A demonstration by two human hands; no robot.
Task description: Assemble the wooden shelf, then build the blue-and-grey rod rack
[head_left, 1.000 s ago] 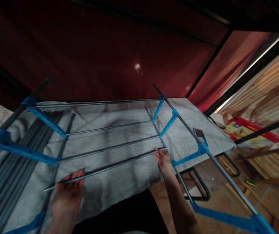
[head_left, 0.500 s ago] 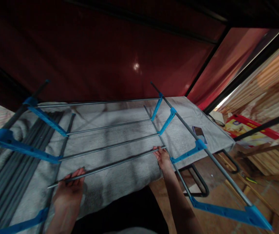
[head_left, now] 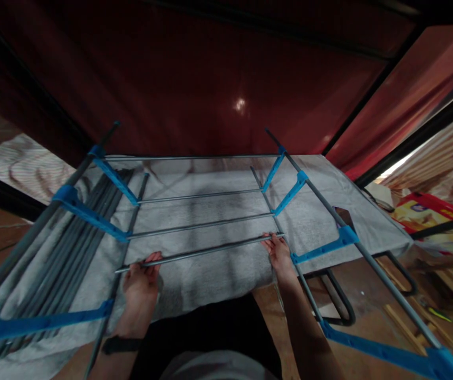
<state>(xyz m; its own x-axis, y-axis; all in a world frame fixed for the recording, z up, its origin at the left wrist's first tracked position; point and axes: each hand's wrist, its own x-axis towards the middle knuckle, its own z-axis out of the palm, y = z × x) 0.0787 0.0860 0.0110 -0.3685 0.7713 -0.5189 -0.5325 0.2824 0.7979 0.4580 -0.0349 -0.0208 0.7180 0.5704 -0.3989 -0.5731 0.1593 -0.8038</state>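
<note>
A thin grey metal rod lies crosswise in front of me, held at both ends. My left hand curls its fingers round the rod's left end. My right hand pinches the right end, close to a blue plastic bracket. The rod belongs to a rack of grey poles and blue brackets; two fitted rods run parallel just beyond it and a third sits at the back. The frame rests over a table covered with a grey cloth.
A bundle of loose grey poles lies on the cloth at the left. The rack's right side pole slants past the table edge over the floor. A dark phone lies at the right of the table. Dark red wall behind; wood and a red package at right.
The view has swung left and the rod now lies more level. Both hands still hold its ends, the left hand having come up and toward the rack.
</note>
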